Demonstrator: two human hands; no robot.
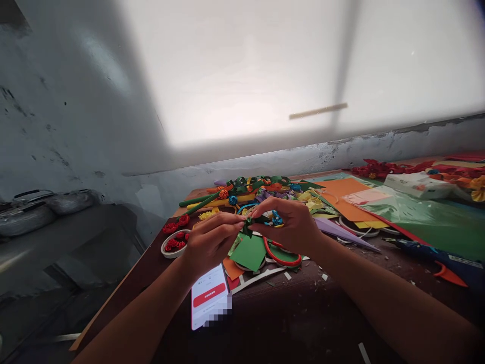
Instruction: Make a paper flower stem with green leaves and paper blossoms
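Note:
Between my two hands is a small piece of dark green folded paper [248, 227], held above the table. My left hand [214, 235] pinches its left side with thumb and fingertips. My right hand [290, 222] grips it from the right between thumb and index finger. Just below the paper lie a green paper square [249, 253] and red-handled scissors [282, 258], their blades hidden. Left of my left hand sits a white ring [163, 247] with red paper flowers [175, 243] inside. A lit phone [209, 296] lies under my left wrist.
Behind my hands spreads a heap of coloured paper strips and flowers [265, 184]. To the right are orange sheets [343, 194], a purple paper cone [344, 232], a clear plastic bag [417, 212] and a tissue pack [419, 184]. A white wall [235, 76] stands behind the table [288, 318].

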